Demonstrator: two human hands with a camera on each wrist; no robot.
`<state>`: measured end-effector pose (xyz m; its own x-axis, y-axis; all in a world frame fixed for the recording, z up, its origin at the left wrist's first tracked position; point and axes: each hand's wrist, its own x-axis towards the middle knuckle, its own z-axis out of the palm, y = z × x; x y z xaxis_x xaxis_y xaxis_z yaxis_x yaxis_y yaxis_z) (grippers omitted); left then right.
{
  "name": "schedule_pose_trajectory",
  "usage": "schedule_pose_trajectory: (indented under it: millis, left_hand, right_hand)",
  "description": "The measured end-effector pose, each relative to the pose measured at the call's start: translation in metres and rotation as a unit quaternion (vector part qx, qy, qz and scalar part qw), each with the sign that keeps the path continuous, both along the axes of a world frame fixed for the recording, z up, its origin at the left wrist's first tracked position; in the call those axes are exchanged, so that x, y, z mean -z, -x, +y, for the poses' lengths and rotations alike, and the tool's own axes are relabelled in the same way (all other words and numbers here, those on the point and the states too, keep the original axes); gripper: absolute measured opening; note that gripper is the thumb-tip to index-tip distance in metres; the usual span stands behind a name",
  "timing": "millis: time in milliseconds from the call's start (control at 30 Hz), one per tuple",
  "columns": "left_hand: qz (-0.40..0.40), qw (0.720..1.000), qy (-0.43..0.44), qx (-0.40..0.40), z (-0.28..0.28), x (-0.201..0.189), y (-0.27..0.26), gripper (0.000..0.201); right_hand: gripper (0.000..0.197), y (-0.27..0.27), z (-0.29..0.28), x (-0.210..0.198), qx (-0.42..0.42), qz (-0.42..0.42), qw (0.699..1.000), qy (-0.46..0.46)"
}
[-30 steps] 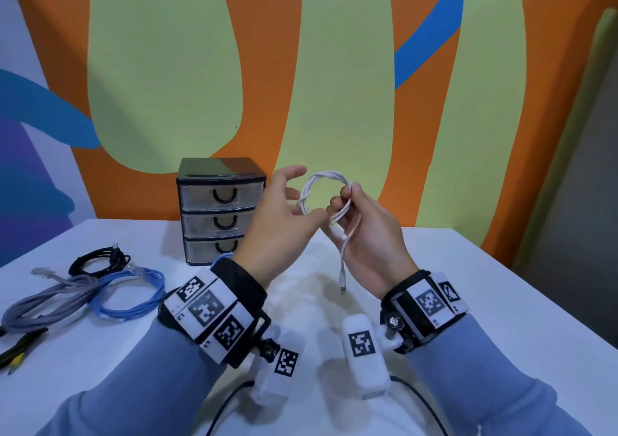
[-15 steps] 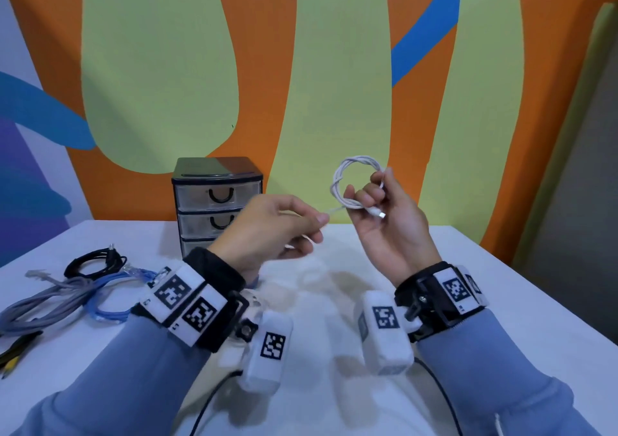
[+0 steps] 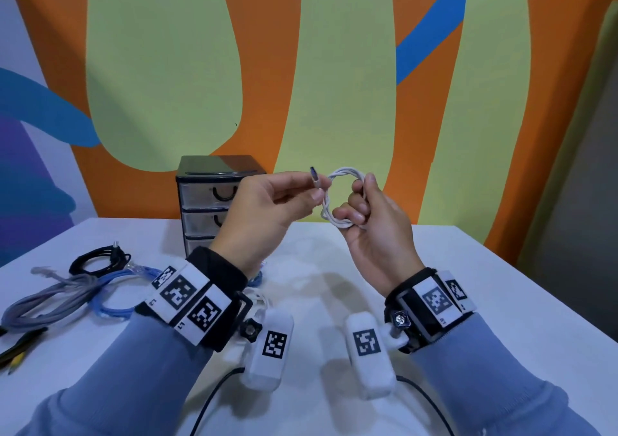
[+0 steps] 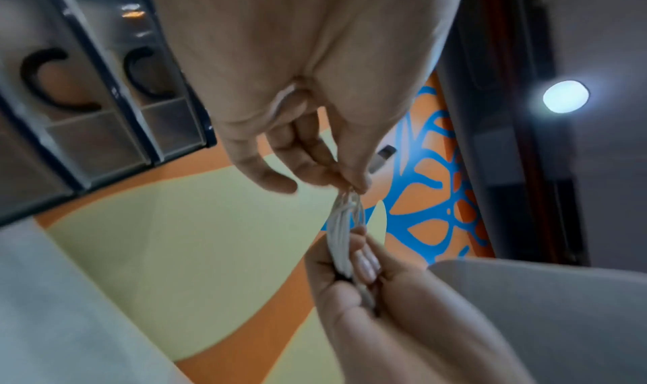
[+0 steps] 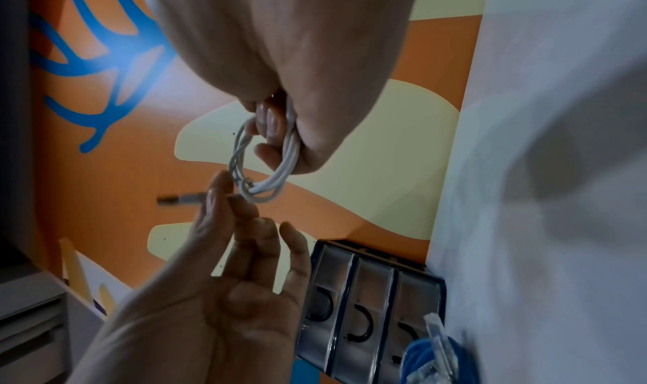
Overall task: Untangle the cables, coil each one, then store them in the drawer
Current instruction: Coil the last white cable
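both hands are raised above the white table (image 3: 468, 268), close together. the right hand (image 3: 374, 235) has its fingers curled through a small coil of white cable (image 3: 337, 198), gripping the ring. the left hand (image 3: 267, 214) pinches the cable's free end between thumb and forefinger just behind the plug (image 3: 314, 176), which sticks up beside the coil; its other fingers are loosely bent. from the right wrist view the coil (image 5: 266, 166) hangs from the fingers with the end wound round it. the table in front of and to the right of the hands lies bare out to its far edge. behind the left hand stands a small drawer unit (image 3: 214, 194), its three drawers closed. on the left lie a black cable (image 3: 97, 261), a grey cable (image 3: 50, 301) and a blue cable (image 3: 117, 288), overlapping.
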<state>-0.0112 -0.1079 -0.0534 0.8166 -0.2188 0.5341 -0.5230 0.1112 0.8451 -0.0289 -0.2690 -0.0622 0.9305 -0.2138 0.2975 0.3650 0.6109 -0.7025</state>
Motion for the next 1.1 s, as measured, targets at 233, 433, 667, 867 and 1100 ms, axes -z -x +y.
schedule_pose_trajectory:
  millis: [233, 433, 667, 867, 1100]
  left_hand:
    - [-0.046, 0.997, -0.056, 0.001, 0.002, 0.002, 0.002, 0.023]
    - [-0.014, 1.0, 0.015, -0.006, 0.003, -0.001, 0.005, 0.064]
    - [0.125, 0.989, 0.055, 0.052, 0.004, 0.002, 0.003, 0.032]
    - [0.096, 0.995, 0.027, 0.002, 0.002, 0.002, -0.001, 0.028]
    - [-0.064, 0.982, -0.037, -0.173, 0.0, 0.003, 0.001, 0.021]
  right_hand:
    - [0.037, -0.003, 0.004, 0.006, 0.01, -0.017, 0.995, 0.101]
    - [0.033, 0.003, 0.011, 0.004, 0.019, -0.029, 0.992, 0.123]
    - [0.033, 0.004, 0.011, 0.002, -0.002, -0.028, 0.995, 0.098]
    - [0.028, 0.008, 0.015, 0.005, 0.009, -0.051, 0.988, 0.143]
    - [0.023, 0.004, 0.024, 0.009, 0.003, -0.045, 0.994, 0.103]
